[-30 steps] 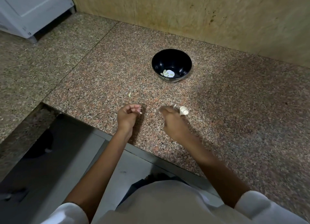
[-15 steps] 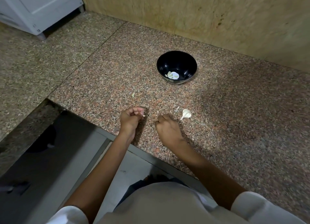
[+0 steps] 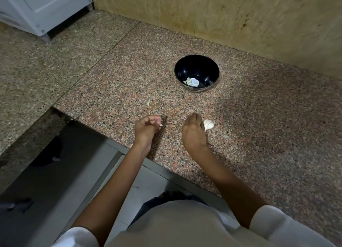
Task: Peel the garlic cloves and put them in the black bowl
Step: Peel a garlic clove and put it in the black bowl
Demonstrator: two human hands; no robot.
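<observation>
**Breaking the next clove free at the near edge of the bench**

The left hand (image 3: pixel 147 129) hovered over the near edge of the bench (image 3: pixel 259 135) with its fingers (image 3: pixel 157 122) curled in, pinching a pale scrap (image 3: pixel 161 125) at the tips. The scrap was too small to tell skin from clove. Just right of it, the right hand (image 3: pixel 193 134) lay low over the bench, back upward. The garlic piece (image 3: pixel 208 124) rested on the bench against that hand's right edge. Whether those fingers held the garlic or only touched it could not be told.

The black bowl (image 3: pixel 197 61) stood farther back, well apart from both hands, near the wooden wall (image 3: pixel 240 15). A few peeled cloves (image 3: pixel 190 81) lay on its bottom. A stray greenish bit (image 3: pixel 148 103) sat on the bench between the left hand and the bowl.

The step in hand appeared to be taking up the garlic piece for peeling. To do it well, the right hand would first need a firm pinch on the piece so it could not skid across the polished stone. The left hand's scrap, if skin, was better dropped first to free those fingers. The papery skin would tear best from the root end, with both hands kept over the bench. The bowl sat a reach away, so each clean clove would need carrying over, not tossing.
</observation>
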